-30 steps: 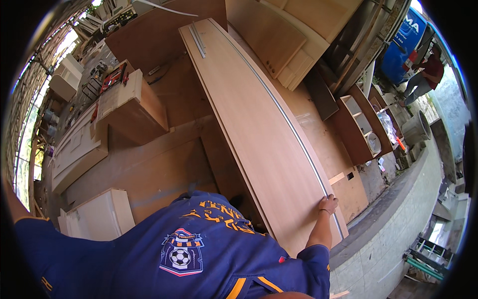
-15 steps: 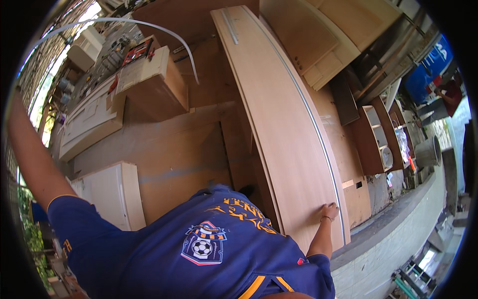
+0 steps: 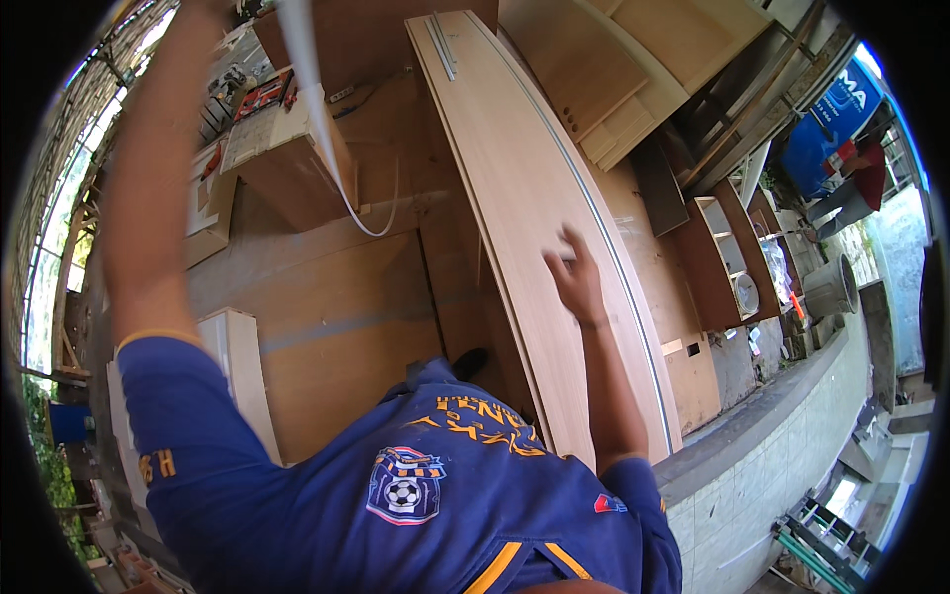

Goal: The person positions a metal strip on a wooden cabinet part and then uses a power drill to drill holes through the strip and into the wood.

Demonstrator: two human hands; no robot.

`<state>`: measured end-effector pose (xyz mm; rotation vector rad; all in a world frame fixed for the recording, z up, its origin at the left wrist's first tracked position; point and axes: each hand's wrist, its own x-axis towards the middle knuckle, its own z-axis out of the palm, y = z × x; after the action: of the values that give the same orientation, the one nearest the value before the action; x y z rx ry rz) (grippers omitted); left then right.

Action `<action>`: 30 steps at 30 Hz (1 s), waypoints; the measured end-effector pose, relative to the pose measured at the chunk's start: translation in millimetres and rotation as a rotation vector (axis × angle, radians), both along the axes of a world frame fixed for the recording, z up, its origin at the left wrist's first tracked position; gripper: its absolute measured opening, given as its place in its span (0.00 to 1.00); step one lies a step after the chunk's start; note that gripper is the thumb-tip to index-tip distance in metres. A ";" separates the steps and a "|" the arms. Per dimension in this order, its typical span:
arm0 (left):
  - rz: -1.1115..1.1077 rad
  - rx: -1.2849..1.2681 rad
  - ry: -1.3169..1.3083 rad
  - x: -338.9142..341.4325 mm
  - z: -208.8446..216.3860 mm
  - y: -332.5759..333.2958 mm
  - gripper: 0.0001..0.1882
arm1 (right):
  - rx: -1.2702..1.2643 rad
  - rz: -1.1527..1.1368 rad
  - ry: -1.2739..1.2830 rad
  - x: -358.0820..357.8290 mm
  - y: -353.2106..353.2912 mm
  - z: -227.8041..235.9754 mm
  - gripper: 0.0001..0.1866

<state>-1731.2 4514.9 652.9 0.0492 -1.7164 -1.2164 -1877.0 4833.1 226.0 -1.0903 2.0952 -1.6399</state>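
The long wood-toned panel (image 3: 539, 213) lies in front of the person, right of the body, running away from it, with thin metal strips (image 3: 441, 48) on its far end; the right hand (image 3: 577, 282), which was down near the dark line along its right side, has come up and farther along, blurred, thumb and fingers loosely apart with nothing seen in them; it now looks clear of the surface, so I judge that hand no longer steadies the panel; the pale flexible strip (image 3: 332, 163) has swung closer and droops in a loop left of the panel; the left hand (image 3: 208, 10), raised to the upper edge, is cut off, so I cannot tell its grip; beyond the loop stands a wooden cabinet (image 3: 287, 178); open shelving (image 3: 708, 262) sits farther right.
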 end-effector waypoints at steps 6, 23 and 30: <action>-0.827 -0.476 -0.285 -202.5 -156.7 199.9 0.16 | -0.428 0.191 -0.194 -35.3 -49.6 120.8 0.39; -0.411 1.696 -0.149 -43.0 -509.5 181.0 0.58 | -1.386 -0.059 -0.709 11.9 270.7 74.3 0.23; -0.453 1.603 0.435 -93.8 -382.8 82.6 0.37 | -1.280 -0.573 -0.593 68.4 370.9 -8.2 0.24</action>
<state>-1825.1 4597.6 270.0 0.3267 -0.0420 -2.4160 -1808.6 5204.1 217.8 -0.0316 0.8475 -3.1797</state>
